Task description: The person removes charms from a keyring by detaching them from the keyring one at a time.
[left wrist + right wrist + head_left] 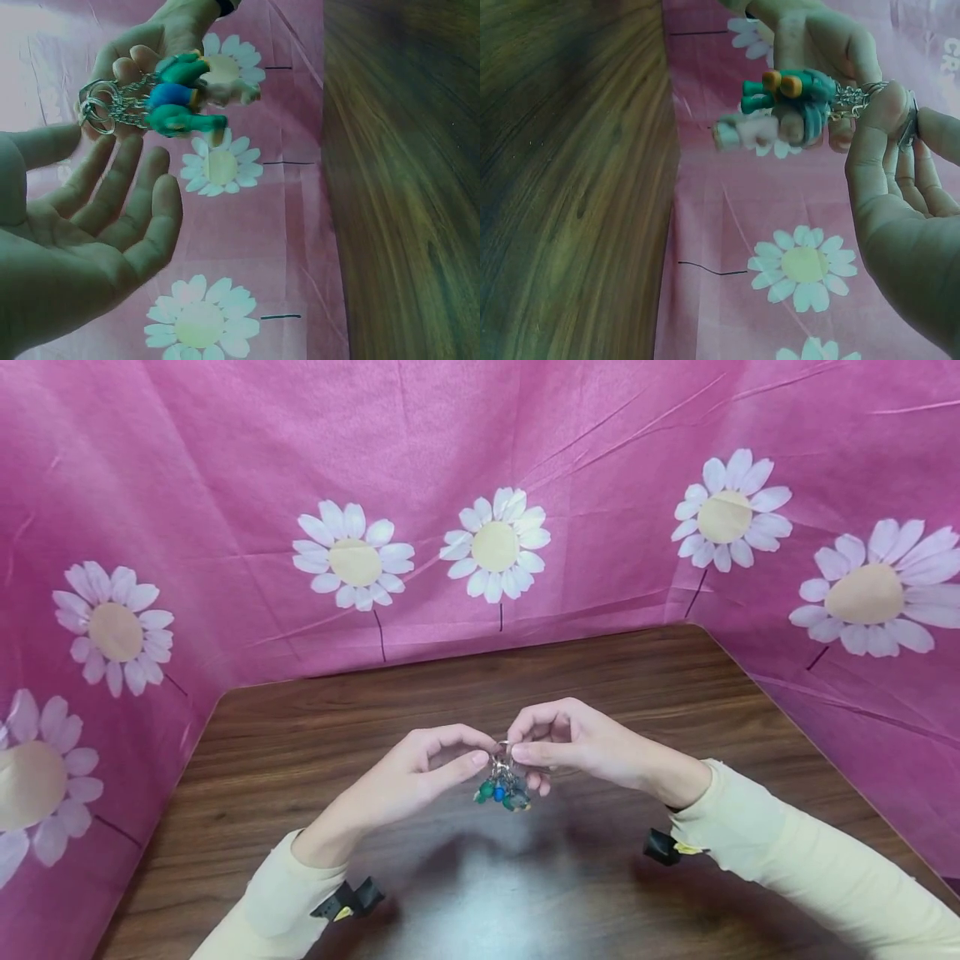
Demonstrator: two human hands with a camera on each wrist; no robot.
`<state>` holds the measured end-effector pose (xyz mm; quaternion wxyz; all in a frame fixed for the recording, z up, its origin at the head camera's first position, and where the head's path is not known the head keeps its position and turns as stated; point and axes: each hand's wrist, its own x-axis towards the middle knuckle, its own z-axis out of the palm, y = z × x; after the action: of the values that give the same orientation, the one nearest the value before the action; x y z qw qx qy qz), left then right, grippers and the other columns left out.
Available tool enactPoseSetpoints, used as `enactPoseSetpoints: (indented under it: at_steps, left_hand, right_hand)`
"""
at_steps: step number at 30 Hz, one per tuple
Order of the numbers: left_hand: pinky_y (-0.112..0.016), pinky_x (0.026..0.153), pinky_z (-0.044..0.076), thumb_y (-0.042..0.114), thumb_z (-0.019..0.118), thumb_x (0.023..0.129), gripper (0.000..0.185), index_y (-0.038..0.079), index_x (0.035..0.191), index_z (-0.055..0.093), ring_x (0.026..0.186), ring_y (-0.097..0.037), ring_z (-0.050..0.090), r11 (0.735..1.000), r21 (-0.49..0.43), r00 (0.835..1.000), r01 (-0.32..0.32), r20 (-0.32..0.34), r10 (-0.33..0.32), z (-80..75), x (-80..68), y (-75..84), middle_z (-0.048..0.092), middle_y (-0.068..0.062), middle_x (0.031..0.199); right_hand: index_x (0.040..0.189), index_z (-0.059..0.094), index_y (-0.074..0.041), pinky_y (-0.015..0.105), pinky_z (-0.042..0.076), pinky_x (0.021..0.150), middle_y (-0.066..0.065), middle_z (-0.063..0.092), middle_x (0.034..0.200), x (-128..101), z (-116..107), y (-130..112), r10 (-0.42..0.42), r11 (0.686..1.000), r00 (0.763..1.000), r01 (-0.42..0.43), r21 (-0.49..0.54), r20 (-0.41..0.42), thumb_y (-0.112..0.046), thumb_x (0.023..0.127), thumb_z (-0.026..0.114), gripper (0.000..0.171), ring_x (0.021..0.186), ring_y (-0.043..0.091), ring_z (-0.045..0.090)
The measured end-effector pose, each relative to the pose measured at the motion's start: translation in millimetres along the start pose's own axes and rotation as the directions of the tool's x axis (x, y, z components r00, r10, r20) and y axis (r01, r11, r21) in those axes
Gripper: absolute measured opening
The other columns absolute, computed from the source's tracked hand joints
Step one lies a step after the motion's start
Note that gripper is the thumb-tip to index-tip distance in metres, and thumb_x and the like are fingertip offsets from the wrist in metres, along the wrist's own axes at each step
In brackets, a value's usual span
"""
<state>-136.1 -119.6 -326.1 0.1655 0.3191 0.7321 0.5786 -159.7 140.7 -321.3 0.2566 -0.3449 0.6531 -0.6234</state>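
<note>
A bunch of key rings (pixel 501 767) with small green and blue figures (pixel 501 793) hangs above the wooden table (pixel 315 752). My right hand (pixel 577 745) pinches the metal rings (pixel 909 124) between thumb and forefinger. My left hand (pixel 431 772) reaches in from the left. Its thumb tip touches the rings (pixel 97 112), and its fingers (pixel 131 191) lie loosely extended below them, holding nothing. The figures (pixel 176 94) dangle on short chains beside the left fingers. In the right wrist view a pale figure (pixel 746 131) hangs under the green one (pixel 787 86).
Pink cloth printed with white daisies (pixel 495 547) walls the table at the back and on both sides. The table's back edge (pixel 465 660) meets the cloth. Cream sleeves (pixel 810 860) cover both forearms, with black wrist mounts (pixel 663 847) near the table.
</note>
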Motion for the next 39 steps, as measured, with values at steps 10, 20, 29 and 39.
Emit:
enactPoseSetpoints:
  at_steps: [10,20,29,39]
  left_hand:
    - [-0.036,0.095,0.054,0.021,0.080,0.091,0.023,0.017,0.113,0.077,0.099,-0.014,0.071,0.984,0.150,0.991,-0.092,-0.087,0.106,11.9,-6.5,1.9,0.076,0.011,0.102]
    - [-0.035,0.087,0.058,0.014,0.073,0.095,0.015,0.011,0.109,0.079,0.093,-0.016,0.073,0.976,0.154,0.978,-0.153,-0.117,0.172,12.4,-9.7,2.0,0.077,0.008,0.096]
    - [-0.036,0.082,0.060,0.008,0.066,0.099,0.013,0.007,0.108,0.076,0.089,-0.020,0.072,0.986,0.049,0.981,-0.158,-0.102,0.162,11.8,-9.1,3.6,0.076,0.000,0.096]
    - [-0.037,0.084,0.059,0.012,0.061,0.103,0.016,0.011,0.109,0.076,0.089,-0.021,0.071,0.984,0.077,0.978,-0.163,-0.117,0.171,9.6,-12.2,7.4,0.075,0.001,0.094]
  right_hand:
    - [0.105,0.063,0.003,0.033,0.057,0.061,0.018,0.065,0.085,-1,6,-1,0.009,0.996,1.000,-0.009,0.086,-0.005,-0.009,0.101,0.062,0.013,0.067,0.017,0.063]
    - [0.101,0.063,0.003,0.030,0.055,0.062,0.011,0.066,0.083,-2,6,-1,0.018,0.993,1.000,-0.017,0.118,-0.007,-0.009,0.100,0.063,0.012,0.066,0.017,0.060]
    - [0.101,0.066,0.000,0.032,0.056,0.063,0.015,0.066,0.087,-3,6,-3,0.024,0.998,1.000,-0.023,0.060,0.000,-0.011,0.099,0.065,0.011,0.067,0.020,0.062]
    - [0.102,0.066,0.001,0.033,0.056,0.063,0.013,0.065,0.084,-3,7,-3,0.009,0.999,1.000,-0.009,0.040,0.009,-0.010,0.099,0.065,0.011,0.068,0.020,0.063]
